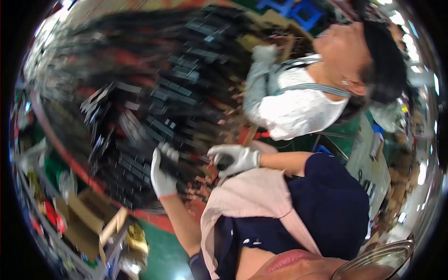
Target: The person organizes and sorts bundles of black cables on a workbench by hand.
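My left hand (163, 176), in a white glove with a red cuff, reaches over a big spread of long black strip-like pieces (135, 170). Its thumb and fingers curve round a blurred black piece, which looks like one of these strips. Closer to my body, my right hand (241, 158), also white-gloved, is curled with a dark object (225, 162) inside the fingers. Motion blur and the glove keep its kind from showing. Small copper-coloured ends (201, 185) lie between and below the two hands.
Across the red-edged table (84, 172), pieces with grey rectangular parts (175, 91) are piled. A co-worker in white (298, 105) with grey sleeves works at my right. An open cardboard box (88, 212) stands at lower left, and blue plastic stools (303, 14) are at the far side.
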Demonstrator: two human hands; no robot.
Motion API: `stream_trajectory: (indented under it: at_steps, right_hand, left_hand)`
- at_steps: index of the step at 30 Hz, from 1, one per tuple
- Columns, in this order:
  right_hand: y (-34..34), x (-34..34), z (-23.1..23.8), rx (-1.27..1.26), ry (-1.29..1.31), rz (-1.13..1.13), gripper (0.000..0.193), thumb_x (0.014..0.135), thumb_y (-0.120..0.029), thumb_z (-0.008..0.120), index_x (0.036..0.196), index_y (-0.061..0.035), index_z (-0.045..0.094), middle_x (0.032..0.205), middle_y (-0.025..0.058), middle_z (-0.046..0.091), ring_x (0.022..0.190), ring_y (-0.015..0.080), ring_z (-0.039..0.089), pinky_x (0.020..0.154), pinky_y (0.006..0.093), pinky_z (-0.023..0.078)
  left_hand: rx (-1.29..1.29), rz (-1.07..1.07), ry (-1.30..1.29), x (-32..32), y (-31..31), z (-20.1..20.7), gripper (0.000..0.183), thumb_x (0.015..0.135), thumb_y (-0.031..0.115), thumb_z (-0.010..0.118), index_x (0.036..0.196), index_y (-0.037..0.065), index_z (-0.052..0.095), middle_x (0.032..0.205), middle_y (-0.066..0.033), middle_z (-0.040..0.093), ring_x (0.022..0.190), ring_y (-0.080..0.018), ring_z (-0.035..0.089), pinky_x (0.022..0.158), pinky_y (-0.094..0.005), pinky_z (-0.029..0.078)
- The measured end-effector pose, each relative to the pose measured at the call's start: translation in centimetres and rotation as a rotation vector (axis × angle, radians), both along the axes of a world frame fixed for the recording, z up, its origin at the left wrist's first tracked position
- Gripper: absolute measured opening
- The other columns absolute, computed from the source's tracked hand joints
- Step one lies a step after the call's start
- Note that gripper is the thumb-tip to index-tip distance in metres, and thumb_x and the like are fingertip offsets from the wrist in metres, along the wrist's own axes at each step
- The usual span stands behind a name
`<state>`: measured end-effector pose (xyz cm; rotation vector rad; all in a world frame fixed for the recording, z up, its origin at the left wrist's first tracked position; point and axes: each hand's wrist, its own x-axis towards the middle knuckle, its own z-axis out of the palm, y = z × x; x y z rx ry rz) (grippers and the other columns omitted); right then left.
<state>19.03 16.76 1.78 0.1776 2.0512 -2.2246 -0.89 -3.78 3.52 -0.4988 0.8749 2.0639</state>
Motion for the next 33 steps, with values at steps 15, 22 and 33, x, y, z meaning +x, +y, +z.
stream_trajectory:
  at_steps: [15,22,33]
  right_hand:
    - [1.5,-4.5,-1.2,-0.259,-0.26,-0.191,0.042,0.082,-0.005,0.074,0.12,-0.0028,0.057,0.102,0.0031,0.067,0.093,0.0105,0.061,0.087,0.0281,0.049]
    - [5.3,-6.0,7.2,-0.463,-0.341,-0.219,0.044,0.086,-0.002,0.063,0.128,-0.0031,0.049,0.1,0.0071,0.064,0.09,0.0188,0.063,0.085,0.0324,0.052]
    - [7.7,2.4,11.8,0.258,-0.527,0.322,0.052,0.073,-0.012,0.083,0.12,-0.0031,0.063,0.103,0.0021,0.068,0.093,0.0087,0.06,0.086,0.0275,0.048]
  left_hand:
    - [0.04,0.016,0.031,-3.0,0.2,4.6,0.03,0.095,0.008,0.056,0.121,-0.007,0.051,0.107,-0.0128,0.062,0.089,-0.0209,0.066,0.08,-0.0356,0.061]
    - [0.064,-0.033,0.074,-1.5,4.8,1.2,0.022,0.087,0.005,0.067,0.106,0.001,0.058,0.092,-0.0086,0.064,0.081,-0.021,0.066,0.076,-0.0343,0.058]
    - [-0.125,-0.031,0.048,-0.8,7.0,0.4,0.022,0.083,0.002,0.072,0.1,0.007,0.06,0.088,-0.0075,0.066,0.078,-0.0224,0.068,0.067,-0.0371,0.06]
